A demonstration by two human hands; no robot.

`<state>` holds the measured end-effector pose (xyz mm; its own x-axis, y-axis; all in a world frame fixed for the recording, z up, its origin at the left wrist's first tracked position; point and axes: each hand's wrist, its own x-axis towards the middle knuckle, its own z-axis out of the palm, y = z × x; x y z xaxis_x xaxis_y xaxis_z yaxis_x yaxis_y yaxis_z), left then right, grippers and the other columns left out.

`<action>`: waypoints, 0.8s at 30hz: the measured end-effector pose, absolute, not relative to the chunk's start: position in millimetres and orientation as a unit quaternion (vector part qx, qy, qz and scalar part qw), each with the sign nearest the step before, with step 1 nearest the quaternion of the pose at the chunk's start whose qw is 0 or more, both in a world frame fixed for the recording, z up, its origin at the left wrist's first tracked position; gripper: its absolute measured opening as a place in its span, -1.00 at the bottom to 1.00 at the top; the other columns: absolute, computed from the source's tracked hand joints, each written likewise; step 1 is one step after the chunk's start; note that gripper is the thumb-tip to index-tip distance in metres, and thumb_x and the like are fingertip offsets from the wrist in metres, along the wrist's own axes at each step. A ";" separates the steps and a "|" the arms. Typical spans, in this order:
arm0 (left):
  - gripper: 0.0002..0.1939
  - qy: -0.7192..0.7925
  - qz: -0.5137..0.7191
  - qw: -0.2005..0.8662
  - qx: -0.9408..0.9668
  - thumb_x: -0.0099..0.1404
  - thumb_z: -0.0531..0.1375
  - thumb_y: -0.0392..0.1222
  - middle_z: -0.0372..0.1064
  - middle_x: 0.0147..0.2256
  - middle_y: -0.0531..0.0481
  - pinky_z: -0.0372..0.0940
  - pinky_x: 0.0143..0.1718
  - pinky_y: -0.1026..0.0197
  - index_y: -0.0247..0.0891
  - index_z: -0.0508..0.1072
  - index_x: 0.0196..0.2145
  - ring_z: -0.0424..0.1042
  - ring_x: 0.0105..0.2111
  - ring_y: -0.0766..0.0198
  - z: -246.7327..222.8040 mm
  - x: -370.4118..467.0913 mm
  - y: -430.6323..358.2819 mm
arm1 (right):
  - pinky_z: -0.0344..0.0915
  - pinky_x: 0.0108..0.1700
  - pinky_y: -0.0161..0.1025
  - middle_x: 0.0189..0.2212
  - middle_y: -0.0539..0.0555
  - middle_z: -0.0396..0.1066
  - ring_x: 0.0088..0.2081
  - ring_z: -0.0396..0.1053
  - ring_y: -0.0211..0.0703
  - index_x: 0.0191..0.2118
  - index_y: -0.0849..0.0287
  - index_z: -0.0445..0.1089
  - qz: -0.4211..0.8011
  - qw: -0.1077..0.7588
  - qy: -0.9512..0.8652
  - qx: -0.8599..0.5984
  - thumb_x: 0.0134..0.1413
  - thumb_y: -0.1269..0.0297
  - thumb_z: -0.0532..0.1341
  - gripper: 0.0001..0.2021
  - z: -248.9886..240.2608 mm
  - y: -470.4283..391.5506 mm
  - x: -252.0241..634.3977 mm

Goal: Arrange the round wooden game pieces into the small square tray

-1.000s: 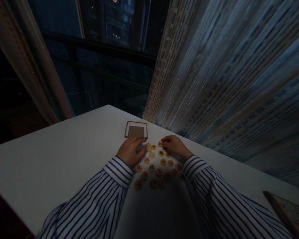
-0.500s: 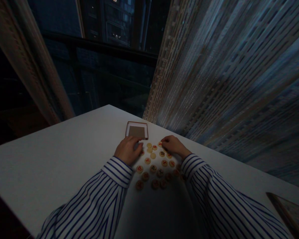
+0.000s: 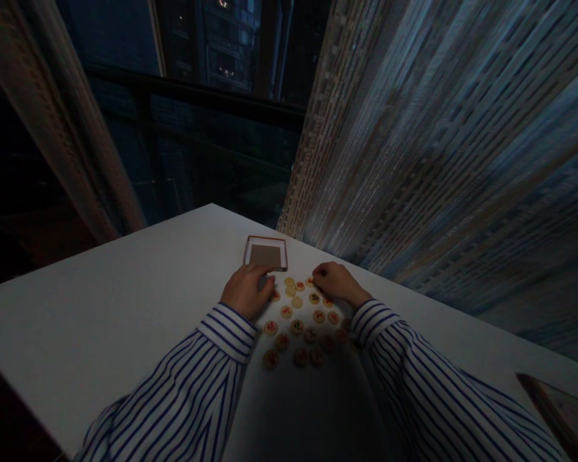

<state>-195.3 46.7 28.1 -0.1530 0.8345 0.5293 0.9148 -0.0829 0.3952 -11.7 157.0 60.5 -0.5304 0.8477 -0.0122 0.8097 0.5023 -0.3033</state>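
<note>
Though the light is dim, red or dark characters show on many of the small round pieces (image 3: 297, 327) spread over the white table (image 3: 139, 314); they are too small to read with certainty. Three pale discs (image 3: 297, 301) show plain faces, grouped between the two hands, two of them touching or overlapping.

The right hand (image 3: 340, 282) has its fingers bent together at a red-marked piece (image 3: 310, 282), which lies at the fingertips, on their left side. Whether they pinch it or only touch it, I cannot tell. Another marked piece (image 3: 327, 301) sits just below that hand, partly hidden.

The left hand (image 3: 247, 292) is loosely open, palm down, thumb apart from the curved fingers. Its fingers reach the near edge of the shallow rectangular box (image 3: 286, 255), and a piece with a red mark (image 3: 275, 296) lies beside the thumb; contact there is unclear. Most of the other pieces lie between the striped sleeves, nearer the body, the lowest ones in shadow.

Beyond the hands, the box sits near the table's far right edge, close to the patterned curtain (image 3: 404, 154). A wide stretch of tabletop spreads left of the left arm, and a narrower one runs right of the right hand towards a flat, dark-edged object (image 3: 559, 410) at lower right.
</note>
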 end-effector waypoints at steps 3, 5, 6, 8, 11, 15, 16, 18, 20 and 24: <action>-0.77 -0.680 -0.344 0.057 -0.645 0.18 0.05 -0.21 0.44 -0.34 -0.09 0.31 -0.29 0.11 -0.28 0.44 -0.26 0.39 -0.34 0.15 29.0 -195.8 47.3 | 0.16 -0.34 -0.37 -0.37 0.08 0.48 -0.35 0.36 -0.21 -0.31 0.19 0.46 0.127 0.075 -0.877 -0.458 -0.07 0.31 0.08 -0.76 62.7 153.0 -16.7; -0.76 -0.687 -0.335 0.057 -0.642 0.19 0.03 -0.23 0.44 -0.33 -0.09 0.31 -0.26 0.11 -0.28 0.45 -0.25 0.39 -0.31 0.14 30.1 -196.2 47.3 | 0.16 -0.30 -0.36 -0.34 0.07 0.47 -0.31 0.36 -0.19 -0.28 0.16 0.45 0.123 0.076 -0.884 -0.445 -0.07 0.26 0.10 -0.75 63.7 150.0 -22.6; -0.76 -0.692 -0.328 0.055 -0.641 0.19 0.03 -0.24 0.45 -0.33 -0.09 0.30 -0.25 0.10 -0.28 0.45 -0.25 0.39 -0.30 0.13 30.7 -196.4 47.1 | 0.16 -0.29 -0.34 -0.32 0.07 0.47 -0.29 0.36 -0.17 -0.28 0.15 0.45 0.118 0.074 -0.887 -0.440 -0.07 0.23 0.11 -0.75 64.0 148.5 -26.1; -0.74 -0.698 -0.318 0.051 -0.639 0.20 0.01 -0.26 0.45 -0.32 -0.11 0.30 -0.23 0.09 -0.29 0.45 -0.24 0.40 -0.28 0.11 31.5 -197.1 46.7 | 0.16 -0.28 -0.29 -0.31 0.09 0.47 -0.27 0.36 -0.11 -0.29 0.14 0.45 0.096 0.061 -0.895 -0.432 -0.07 0.18 0.12 -0.74 64.7 146.0 -33.6; -0.73 -0.702 -0.311 0.053 -0.638 0.20 -0.01 -0.28 0.45 -0.31 -0.12 0.31 -0.24 0.09 -0.30 0.45 -0.23 0.40 -0.28 0.10 31.2 -198.5 46.4 | 0.16 -0.28 -0.22 -0.31 0.13 0.47 -0.25 0.36 -0.04 -0.28 0.13 0.44 0.063 0.027 -0.898 -0.435 -0.07 0.10 0.10 -0.71 65.6 143.4 -44.0; -0.73 -0.707 -0.305 0.075 -0.634 0.19 -0.01 -0.30 0.46 -0.32 -0.10 0.32 -0.27 0.12 -0.28 0.45 -0.25 0.41 -0.31 0.13 29.4 -200.2 47.1 | 0.15 -0.22 -0.14 -0.28 0.16 0.46 -0.21 0.36 0.02 -0.26 0.12 0.42 0.058 0.004 -0.892 -0.449 -0.07 0.04 0.10 -0.67 66.7 141.5 -54.9; -0.73 -0.707 -0.304 0.077 -0.634 0.19 -0.01 -0.31 0.46 -0.32 -0.10 0.32 -0.28 0.12 -0.28 0.45 -0.25 0.41 -0.31 0.13 29.2 -200.4 47.4 | 0.15 -0.20 -0.11 -0.28 0.16 0.46 -0.20 0.35 0.03 -0.27 0.11 0.42 0.063 0.000 -0.890 -0.451 -0.08 0.03 0.10 -0.67 66.8 141.1 -57.2; -0.72 -0.709 -0.304 0.075 -0.632 0.19 -0.02 -0.31 0.46 -0.30 -0.10 0.32 -0.27 0.13 -0.29 0.44 -0.23 0.41 -0.31 0.14 29.0 -200.4 47.7 | 0.14 -0.17 -0.07 -0.28 0.16 0.46 -0.19 0.35 0.05 -0.29 0.12 0.42 0.074 -0.006 -0.888 -0.453 -0.11 0.02 0.12 -0.67 66.6 140.5 -61.5; -0.71 -0.714 -0.303 0.061 -0.628 0.20 -0.02 -0.31 0.45 -0.28 -0.11 0.31 -0.24 0.12 -0.29 0.43 -0.20 0.41 -0.28 0.14 29.1 -200.1 47.7 | 0.12 -0.14 -0.02 -0.28 0.18 0.46 -0.18 0.35 0.07 -0.32 0.14 0.42 0.082 -0.007 -0.886 -0.457 -0.14 0.06 0.14 -0.69 65.7 140.2 -65.0; -0.69 -0.722 -0.298 0.034 -0.623 0.21 -0.04 -0.30 0.44 -0.25 -0.13 0.29 -0.19 0.11 -0.32 0.42 -0.16 0.39 -0.25 0.12 29.7 -199.5 47.6 | 0.11 -0.12 0.03 -0.30 0.20 0.45 -0.19 0.35 0.10 -0.36 0.18 0.43 0.099 0.009 -0.881 -0.462 -0.20 0.18 0.18 -0.76 63.6 141.5 -68.1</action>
